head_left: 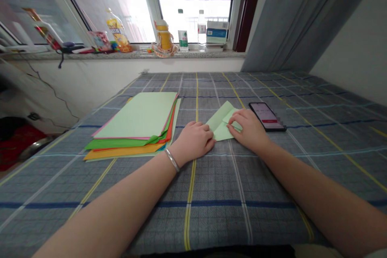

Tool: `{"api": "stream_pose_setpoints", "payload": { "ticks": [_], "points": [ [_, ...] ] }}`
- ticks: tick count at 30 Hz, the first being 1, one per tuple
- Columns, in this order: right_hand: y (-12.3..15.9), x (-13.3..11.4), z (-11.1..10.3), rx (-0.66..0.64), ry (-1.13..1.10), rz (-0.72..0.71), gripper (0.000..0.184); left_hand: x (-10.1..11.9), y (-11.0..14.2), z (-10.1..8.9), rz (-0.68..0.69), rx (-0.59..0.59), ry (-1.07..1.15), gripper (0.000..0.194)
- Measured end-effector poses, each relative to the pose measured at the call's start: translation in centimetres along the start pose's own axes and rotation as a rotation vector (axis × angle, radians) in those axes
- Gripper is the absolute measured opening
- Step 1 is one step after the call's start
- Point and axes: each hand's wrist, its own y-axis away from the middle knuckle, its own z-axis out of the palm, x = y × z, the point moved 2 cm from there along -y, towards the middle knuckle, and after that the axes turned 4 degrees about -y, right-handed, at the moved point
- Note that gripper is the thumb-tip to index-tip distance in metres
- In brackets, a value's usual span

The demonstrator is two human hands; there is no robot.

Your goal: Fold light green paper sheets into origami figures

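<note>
My right hand [248, 130] presses its fingertips on a folded sheet of pale green paper [219, 123], pinching a raised flap. My left hand [193, 141], with a silver bangle [172, 160] on its wrist, lies palm down just left of the sheet, its fingertips at or near the paper's lower left edge. Further left lies a stack of coloured paper sheets [133, 121], pale green on top with pink, red-orange, green and yellow edges showing below. A black smartphone [266, 116] with a lit screen lies just beyond my right hand.
All this lies on a blue-grey plaid cover with yellow stripes [193, 217], whose far edge meets the wall. Bottles, a box on books and packets [165, 40] stand along the window sill [136, 55]. A grey curtain [290, 20] hangs at the right, and a red cloth [18, 145] lies low at the left.
</note>
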Motion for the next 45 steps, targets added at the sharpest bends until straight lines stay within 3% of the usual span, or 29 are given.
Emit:
{"api": "stream_pose_setpoints", "payload": {
  "ticks": [2, 4, 8, 10, 14, 24, 28, 33, 36, 38, 42, 45],
  "points": [
    [0.0, 0.8, 0.2, 0.085, -0.001, 0.078, 0.015, 0.1, -0.3, 0.5, -0.048, 0.001, 0.003, 0.032],
    [0.2, 1.5, 0.6, 0.068, -0.014, 0.135, 0.027, 0.1, -0.6, 0.9, -0.087, 0.001, 0.003, 0.028],
    [0.6, 2.3, 1.8, -0.206, -0.033, 0.197, 0.029, -0.1, -0.5, 1.5, -0.183, 0.040, 0.016, 0.020],
    [0.8, 2.4, 2.2, -0.309, -0.027, 0.215, 0.025, -0.2, -0.3, 1.8, -0.256, 0.082, 0.028, 0.025],
    [0.8, 2.3, 2.5, -0.341, -0.032, 0.230, 0.018, -0.6, 0.0, 2.3, -0.344, 0.099, 0.071, 0.051],
    [0.8, 2.7, 2.5, -0.328, -0.058, 0.314, 0.019, -0.4, -0.5, 1.8, -0.126, 0.072, 0.291, 0.047],
    [1.1, 3.2, 2.6, -0.208, -0.075, 0.388, 0.035, -0.2, -0.5, 1.8, -0.043, 0.064, 0.279, 0.035],
    [1.3, 3.0, 2.3, -0.101, -0.128, 0.322, 0.058, 0.1, -0.5, 1.8, 0.075, 0.071, 0.269, 0.035],
    [1.2, 2.6, 2.1, -0.089, -0.128, 0.285, 0.069, 0.1, -0.5, 1.8, 0.062, 0.076, 0.277, 0.036],
    [1.1, 2.6, 2.1, -0.071, -0.105, 0.304, 0.065, 0.1, -0.5, 1.8, 0.032, 0.072, 0.289, 0.034],
    [0.9, 2.6, 2.3, -0.194, -0.014, 0.310, 0.029, 0.1, -0.5, 1.7, -0.003, 0.060, 0.311, 0.034],
    [0.7, 2.4, 2.4, -0.299, 0.018, 0.207, 0.026, 0.1, -0.5, 1.6, -0.007, 0.055, 0.316, 0.036]
  ]
}}
